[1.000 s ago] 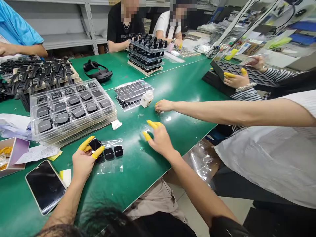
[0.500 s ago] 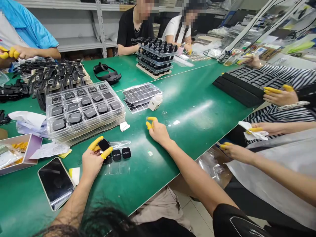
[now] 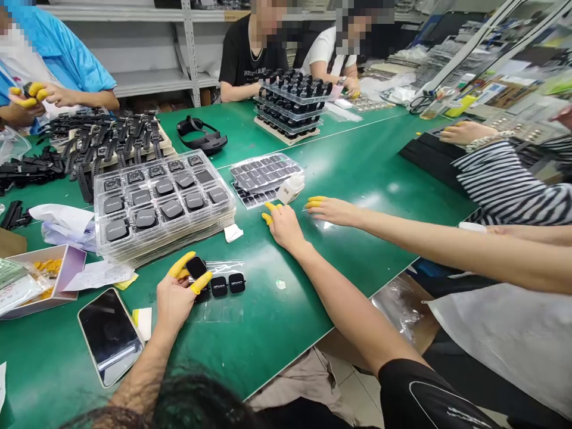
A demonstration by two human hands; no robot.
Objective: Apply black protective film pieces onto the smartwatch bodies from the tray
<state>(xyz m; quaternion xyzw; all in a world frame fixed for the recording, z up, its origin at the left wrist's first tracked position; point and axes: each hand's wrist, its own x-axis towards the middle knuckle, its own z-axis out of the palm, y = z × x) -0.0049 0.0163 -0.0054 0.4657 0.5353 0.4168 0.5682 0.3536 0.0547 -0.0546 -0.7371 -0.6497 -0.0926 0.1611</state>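
My left hand (image 3: 172, 298), with yellow finger cots, grips a small black square watch body (image 3: 195, 267) between thumb and fingers. Just beside it, several black square caps with white lettering (image 3: 236, 283) lie in a row by clear film pieces (image 3: 218, 311). My right hand (image 3: 286, 226) hovers over the green table, its cot-covered thumb and index finger slightly apart with nothing visible between them. Beyond these fingertips, a small white bottle (image 3: 290, 188) stands by sheets of dark square pieces (image 3: 263, 171).
A stacked clear tray (image 3: 163, 262) holds watch bodies and caps. A phone (image 3: 109, 336) and a box (image 3: 67, 271) lie at left, watches with straps (image 3: 120, 143) behind. A co-worker's hand (image 3: 330, 211) reaches in from the right. Other people sit around the table (image 3: 357, 155).
The view has shifted, moving the scene rightward. A co-worker's arm has reached in from the right, close to my right hand. My right hand has moved a little toward the tray; my left keeps its hold.
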